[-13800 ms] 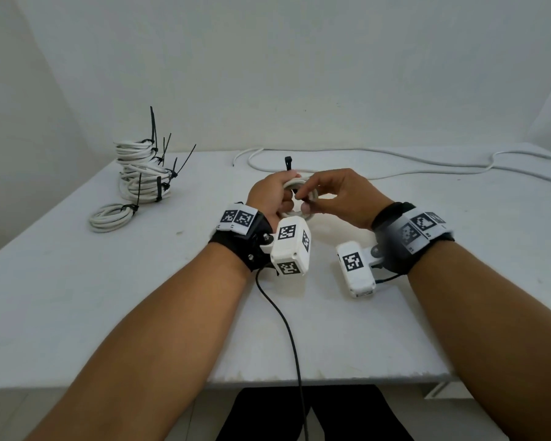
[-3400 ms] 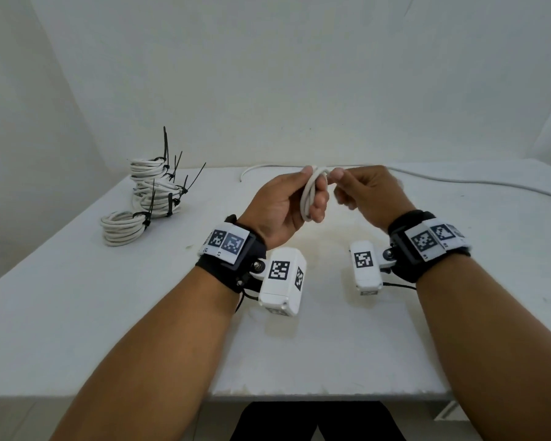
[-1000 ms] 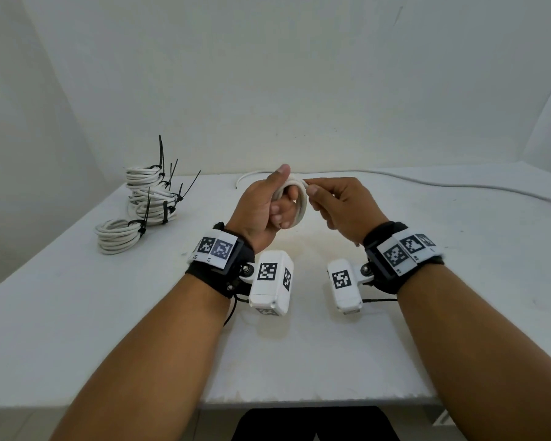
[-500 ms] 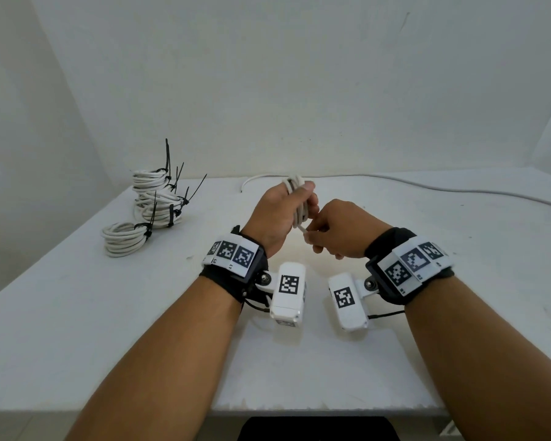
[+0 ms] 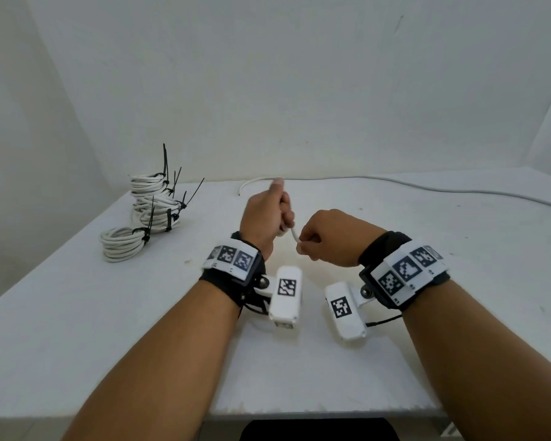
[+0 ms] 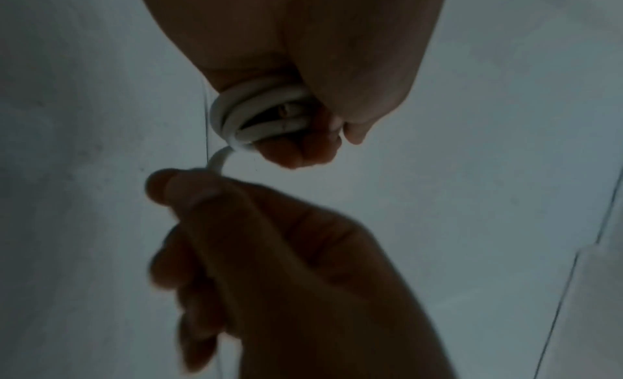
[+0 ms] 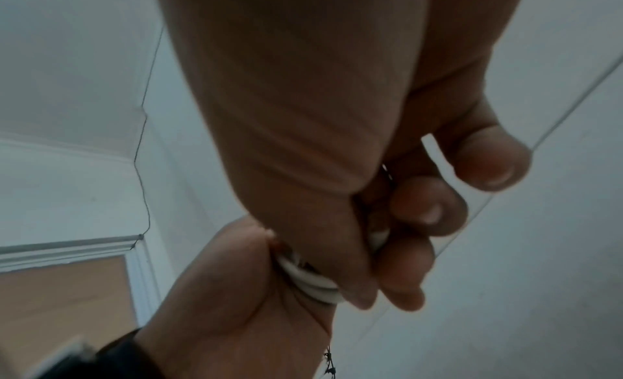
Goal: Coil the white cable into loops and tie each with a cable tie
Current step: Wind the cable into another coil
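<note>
White cable (image 5: 291,232) | small coil fisted in left hand (image 5: 263,218), above table (image 5: 77,313) centre | right hand (image 5: 328,238) pinches free strand at 4 o'clock | advise: keep tension, lay turns evenly, then tie.

No words, brand names or numbers to read here. All you've got are black-and-white square code markers: a row of them on the white band (image 5: 231,258) strapped just behind your left hand (image 5: 264,214), one on the white camera block (image 5: 286,293) hanging under that wrist, another row on the band (image 5: 409,271) behind your right hand (image 5: 331,237), and one on its camera block (image 5: 344,308). Both wrist views show no lettering.
</note>
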`<state>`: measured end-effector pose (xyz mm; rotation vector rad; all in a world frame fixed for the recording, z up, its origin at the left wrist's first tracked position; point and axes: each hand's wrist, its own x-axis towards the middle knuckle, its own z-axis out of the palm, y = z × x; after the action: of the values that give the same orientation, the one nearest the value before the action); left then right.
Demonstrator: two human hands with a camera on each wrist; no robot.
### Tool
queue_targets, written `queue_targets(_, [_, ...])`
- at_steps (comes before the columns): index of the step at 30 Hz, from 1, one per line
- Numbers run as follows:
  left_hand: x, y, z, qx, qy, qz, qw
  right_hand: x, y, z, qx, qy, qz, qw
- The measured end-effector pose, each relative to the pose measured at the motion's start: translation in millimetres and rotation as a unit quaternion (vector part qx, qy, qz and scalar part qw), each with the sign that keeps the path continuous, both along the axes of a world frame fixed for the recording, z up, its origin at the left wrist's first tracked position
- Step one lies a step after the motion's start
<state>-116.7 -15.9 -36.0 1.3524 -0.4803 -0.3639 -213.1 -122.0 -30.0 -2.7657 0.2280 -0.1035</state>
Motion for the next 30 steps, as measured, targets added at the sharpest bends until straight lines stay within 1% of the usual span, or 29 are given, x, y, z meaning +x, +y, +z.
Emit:
queue_targets(2, [-7,-5,-4,0.053,-0.062,-0.03,0.996,0,-1,-2,-0.017,0.002,-0.018,1.0])
queue_targets(3, [-9,-7,-4,0.058,-0.076,-0.047,0.994,-1,-3,-2,-0.01,-0.009,-0.032,0.999])
queue_targets(5, [-8,-10,-4,0.04,-0.075,-0.069,0.994,-3,-9,0,0.014,-0.05,-0.061,0.997])
queue_targets(6, [-6,-10,-4,0.015,-0.062,-0.074,0.995,-3,-12,2,0.02,-0.071,-0.07,0.995])
queue_targets(8, [-1,-8,-3,-0.07,0.0,-0.065,0.995,-2,-14,3,0.05,-0.09,-0.079,0.992])
queue_targets(9, [2,-5,-3,-0.124,0.041,-0.053,0.99,-1,-11,3,0.097,-0.092,-0.081,0.988])
queue_targets(10, [4,-3,-2,-0.176,0.078,-0.042,0.98,-1,-8,1,0.17,-0.087,-0.079,0.978])
queue_targets(11, [6,-2,-1,-0.219,0.107,-0.033,0.969,0,-5,-1,0.258,-0.08,-0.075,0.96])
queue_targets(12, [7,-1,0,-0.251,0.126,-0.03,0.959,0,-2,-3,0.344,-0.076,-0.067,0.933])
queue_targets(14, [6,-1,0,-0.287,0.148,-0.038,0.946,-1,-1,-2,0.494,-0.09,-0.035,0.864])
queue_targets(16, [3,-1,2,-0.297,0.153,-0.058,0.941,-2,-5,2,0.61,-0.102,-0.001,0.786])
queue_targets(17, [1,-1,3,-0.294,0.152,-0.072,0.941,-2,-8,4,0.635,-0.101,0.005,0.766])
queue_targets(18, [-2,-1,3,-0.285,0.148,-0.089,0.943,-2,-11,5,0.627,-0.098,-0.003,0.773])
queue_targets(19, [-4,-1,3,-0.268,0.138,-0.107,0.947,-2,-13,4,0.585,-0.093,-0.021,0.805])
queue_targets(20, [-6,-1,2,-0.243,0.122,-0.121,0.955,-2,-15,3,0.523,-0.09,-0.042,0.846])
queue_targets(21, [-8,-2,0,-0.214,0.099,-0.131,0.963,-3,-16,1,0.466,-0.085,-0.054,0.879])
queue_targets(22, [-10,-2,-1,-0.184,0.078,-0.136,0.97,-3,-18,0,0.428,-0.08,-0.058,0.898])
queue_targets(23, [-12,-3,-1,-0.16,0.063,-0.138,0.975,-4,-19,-1,0.413,-0.078,-0.055,0.906])
queue_targets(24, [-12,-3,-1,-0.143,0.058,-0.138,0.978,-5,-21,1,0.416,-0.081,-0.049,0.904])
queue_targets(25, [-11,-2,-1,-0.134,0.06,-0.136,0.98,-6,-25,3,0.435,-0.091,-0.044,0.895])
queue_targets(26, [-11,-1,0,-0.13,0.064,-0.134,0.98,-6,-29,6,0.469,-0.109,-0.044,0.876])
queue_targets(28, [-10,0,0,-0.126,0.068,-0.129,0.981,-8,-37,11,0.543,-0.154,-0.048,0.824])
queue_targets(29, [-10,0,0,-0.125,0.066,-0.126,0.982,-9,-39,12,0.551,-0.173,-0.049,0.815])
queue_targets(30, [-10,0,0,-0.127,0.065,-0.124,0.982,-9,-38,10,0.538,-0.184,-0.046,0.821])
